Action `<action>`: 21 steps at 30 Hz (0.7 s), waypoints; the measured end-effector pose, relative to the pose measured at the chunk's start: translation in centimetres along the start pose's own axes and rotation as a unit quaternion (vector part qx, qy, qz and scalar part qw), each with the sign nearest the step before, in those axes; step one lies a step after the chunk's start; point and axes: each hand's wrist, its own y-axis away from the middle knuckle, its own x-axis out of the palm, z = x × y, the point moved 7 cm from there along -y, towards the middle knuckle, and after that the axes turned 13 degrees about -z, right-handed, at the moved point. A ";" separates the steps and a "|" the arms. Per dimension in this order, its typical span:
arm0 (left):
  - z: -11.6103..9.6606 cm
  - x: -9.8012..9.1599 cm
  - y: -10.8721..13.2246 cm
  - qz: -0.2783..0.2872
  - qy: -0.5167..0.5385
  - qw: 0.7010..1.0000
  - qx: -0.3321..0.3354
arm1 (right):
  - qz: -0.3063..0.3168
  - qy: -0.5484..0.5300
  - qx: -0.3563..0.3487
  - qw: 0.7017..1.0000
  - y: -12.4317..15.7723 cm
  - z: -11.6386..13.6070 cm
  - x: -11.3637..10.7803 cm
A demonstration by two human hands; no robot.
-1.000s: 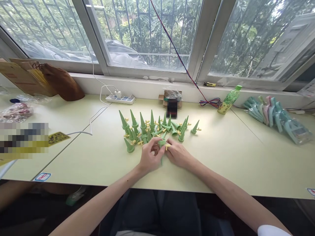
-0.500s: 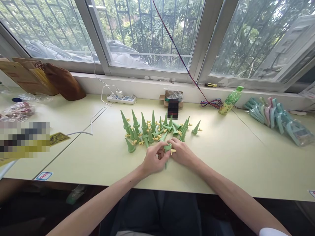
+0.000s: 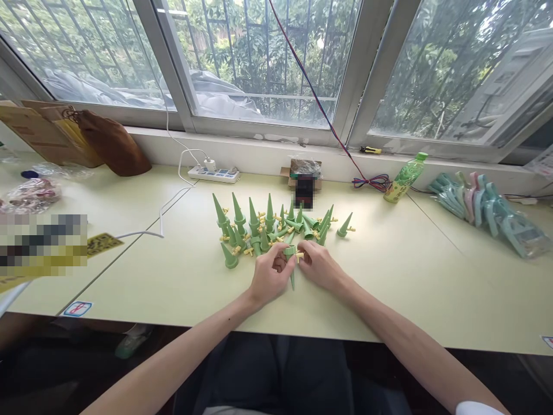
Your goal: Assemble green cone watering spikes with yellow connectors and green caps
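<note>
Over the front of the table, my left hand (image 3: 271, 272) is closed on a green plastic watering spike (image 3: 292, 280), tip down and open ring up. A small yellow valve (image 3: 299, 255) sticks out from its side. My right hand (image 3: 318, 265) has its thumb and fingertips pinched at that valve; its other fingers are curled. Just beyond both hands lies a cluster of similar green spikes (image 3: 239, 214), several standing tip up and others lying down, many with yellow valves. One spike (image 3: 344, 225) stands a little apart on the right.
Behind the cluster sits a small opened carton (image 3: 317, 167). A power strip (image 3: 213, 174) with a white cable lies back left, beside a brown pouch (image 3: 113, 144). At the right are a green drink bottle (image 3: 404, 178), coiled wires (image 3: 372, 182) and bagged pastel items (image 3: 490, 207).
The held spike has moved slightly up and left and away from me. My right fingers have shifted from behind it to the yellow valve at its side.
</note>
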 end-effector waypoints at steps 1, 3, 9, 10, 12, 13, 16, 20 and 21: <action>0.1 -0.1 0.0 -0.005 0.000 1.000 -0.009 | -0.008 -0.010 0.002 1.000 -0.1 0.0 -0.2; 0.3 -0.2 0.0 -0.013 0.006 0.999 -0.033 | -0.029 -0.035 -0.001 0.999 -0.2 0.1 -0.6; 0.6 -0.2 -0.2 -0.019 0.046 0.994 -0.095 | -0.116 -0.111 0.026 0.987 -0.7 0.5 -2.3; 0.5 -0.2 -0.2 -0.019 0.054 0.993 -0.099 | -0.127 -0.126 0.036 0.983 -0.6 0.5 -2.4; 0.5 -0.1 -0.3 -0.017 0.067 0.992 -0.107 | -0.149 -0.154 0.051 0.975 -0.6 0.3 -2.7; 0.5 -0.1 -0.3 -0.016 0.072 0.991 -0.111 | -0.158 -0.166 0.058 0.972 -0.5 0.2 -2.8; 0.6 -0.1 -0.3 -0.017 0.080 0.989 -0.122 | -0.171 -0.189 0.080 0.964 -0.4 -0.3 -2.8; 0.7 -0.1 -0.2 -0.019 0.088 0.988 -0.125 | -0.165 -0.200 0.090 0.962 -0.4 -0.2 -2.7; 0.7 -0.1 -0.2 -0.019 0.090 0.988 -0.124 | -0.162 -0.203 0.091 0.961 -0.4 -0.1 -2.7</action>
